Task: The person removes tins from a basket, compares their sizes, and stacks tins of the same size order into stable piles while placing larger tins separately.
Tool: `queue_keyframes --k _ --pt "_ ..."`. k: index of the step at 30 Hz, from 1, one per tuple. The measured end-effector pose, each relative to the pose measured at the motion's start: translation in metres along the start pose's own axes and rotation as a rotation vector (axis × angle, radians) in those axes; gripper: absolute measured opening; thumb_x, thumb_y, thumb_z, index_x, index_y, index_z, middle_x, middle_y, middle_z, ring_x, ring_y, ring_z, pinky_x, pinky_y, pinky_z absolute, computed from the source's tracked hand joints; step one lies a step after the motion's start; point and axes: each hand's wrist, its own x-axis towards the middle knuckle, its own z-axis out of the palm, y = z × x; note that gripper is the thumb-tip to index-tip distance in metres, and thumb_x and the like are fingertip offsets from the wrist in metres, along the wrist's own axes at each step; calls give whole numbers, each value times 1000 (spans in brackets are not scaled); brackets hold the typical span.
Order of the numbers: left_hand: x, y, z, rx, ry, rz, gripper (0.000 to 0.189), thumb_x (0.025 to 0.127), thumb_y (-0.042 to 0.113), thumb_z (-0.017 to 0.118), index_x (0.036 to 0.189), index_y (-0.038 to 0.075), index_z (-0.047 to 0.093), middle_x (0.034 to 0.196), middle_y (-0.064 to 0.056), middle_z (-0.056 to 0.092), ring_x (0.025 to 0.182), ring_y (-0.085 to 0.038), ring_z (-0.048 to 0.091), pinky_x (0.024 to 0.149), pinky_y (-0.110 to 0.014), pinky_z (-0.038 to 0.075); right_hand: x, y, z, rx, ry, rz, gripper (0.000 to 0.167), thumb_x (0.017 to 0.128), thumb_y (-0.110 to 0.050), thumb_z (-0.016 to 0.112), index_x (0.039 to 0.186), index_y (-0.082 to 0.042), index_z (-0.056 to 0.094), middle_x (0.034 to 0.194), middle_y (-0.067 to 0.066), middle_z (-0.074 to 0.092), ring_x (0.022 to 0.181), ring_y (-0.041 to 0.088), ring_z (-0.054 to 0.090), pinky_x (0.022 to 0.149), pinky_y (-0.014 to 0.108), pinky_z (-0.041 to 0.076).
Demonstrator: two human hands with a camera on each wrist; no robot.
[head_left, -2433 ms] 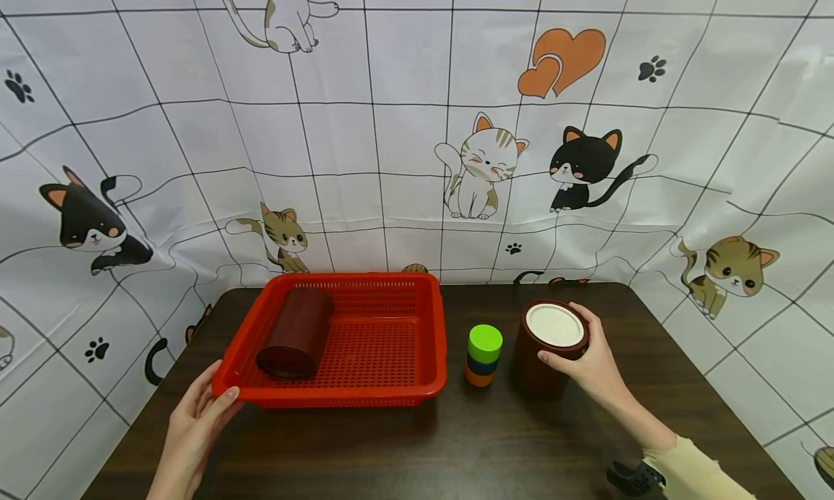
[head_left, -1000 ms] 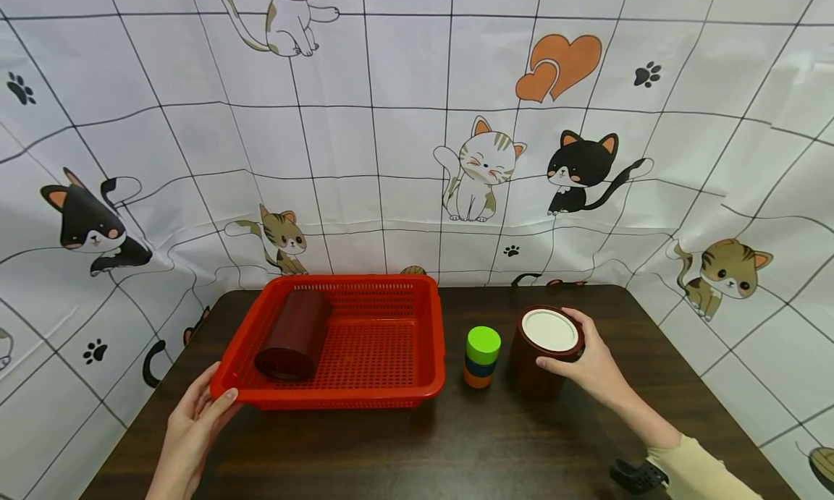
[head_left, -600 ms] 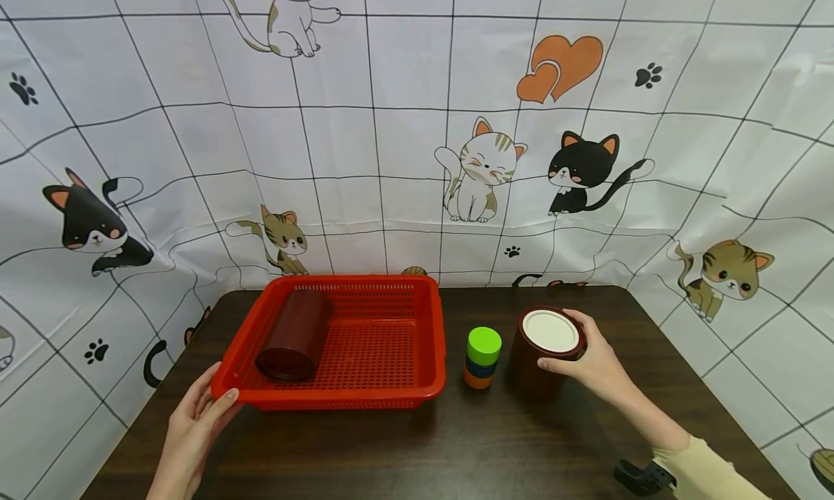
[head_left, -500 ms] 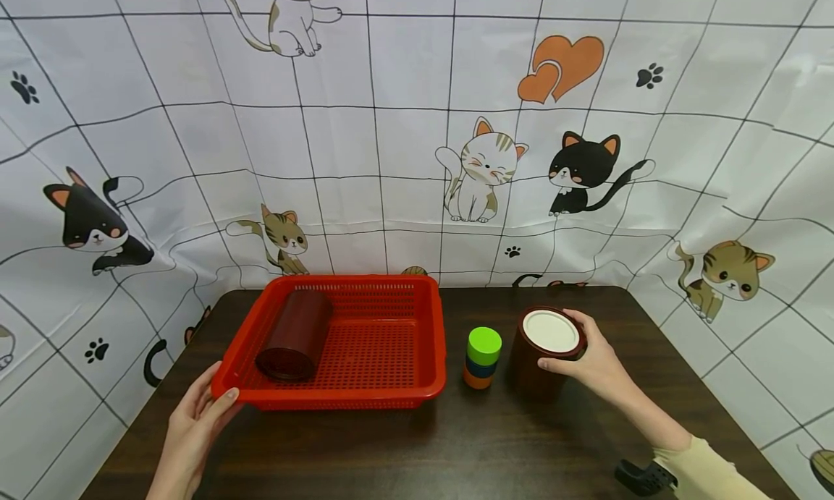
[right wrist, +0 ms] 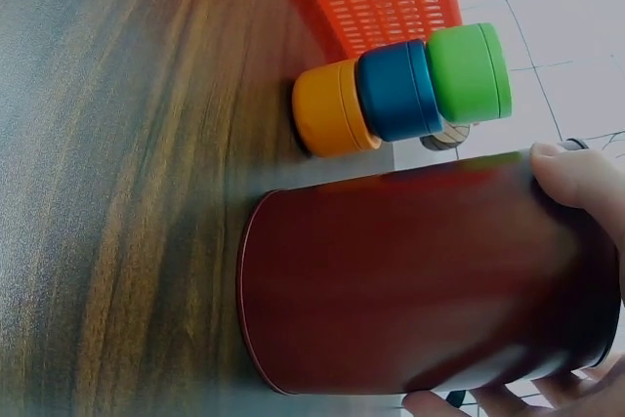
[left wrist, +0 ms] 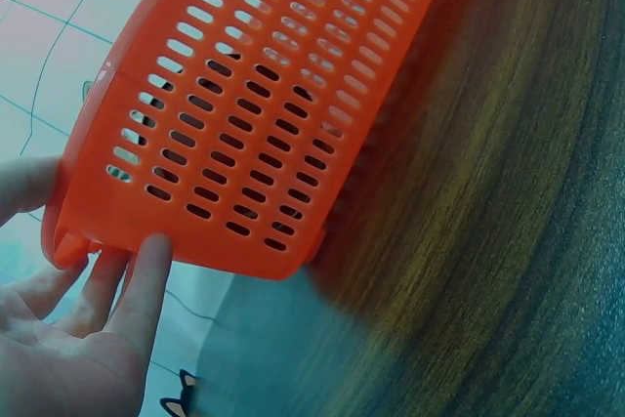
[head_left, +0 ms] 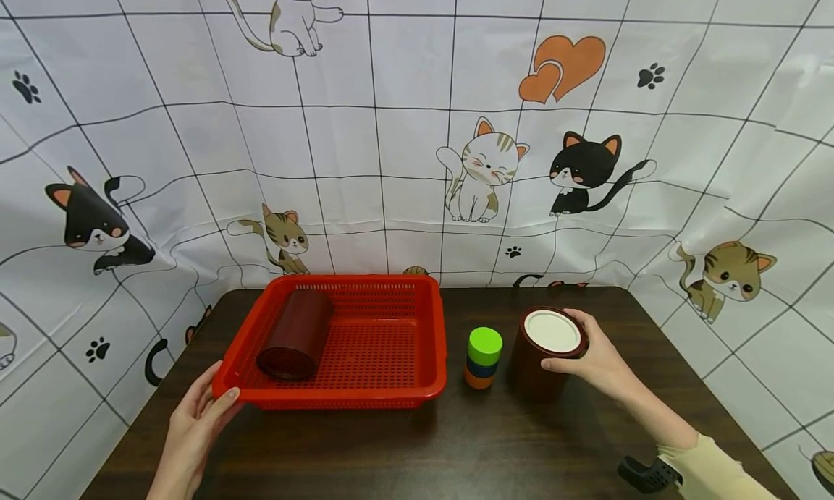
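Near the front left corner of a red plastic basket [head_left: 339, 396], my left hand [head_left: 195, 424] grips the rim, thumb on top. In the left wrist view, fingers curl under that rim beside the slotted wall. Inside the basket a dark brown canister [head_left: 296, 333] lies on its side along the left. My right hand [head_left: 602, 359] holds a second brown canister [head_left: 536, 373] around its upper part; it stands upright with a white lid [head_left: 552, 331]. The right wrist view shows the thumb on one side of this canister [right wrist: 420, 280] and fingers on the other.
Between basket and upright canister stands a stack of three small round containers, green [head_left: 485, 343], blue [head_left: 482, 367] and orange [head_left: 478, 379]. Everything rests on a dark wooden table [head_left: 417, 460]. A white sheet [head_left: 404, 145] with printed cats hangs behind and at both sides.
Both hands keep their holds, and the basket, canisters and stack stay in place. The right forearm and wristband have shifted slightly to the right.
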Motion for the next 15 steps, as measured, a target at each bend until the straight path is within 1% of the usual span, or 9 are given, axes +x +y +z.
queue_keyframes --k 8,15 --pt "-1 -1 0 7 4 -5 77 98 16 62 160 15 16 122 19 44 102 14 60 85 -15 57 -1 -1 -1 -19 -7 12 106 76 -33 86 153 -5 20 150 23 35 133 42 43 102 58 45" --pt "0 -1 0 -4 -3 -9 78 98 16 62 160 16 15 123 19 44 102 14 60 86 -16 57 1 -2 -2 -39 -17 0 107 76 -34 86 153 -3 19 149 25 35 132 43 43 102 60 45"
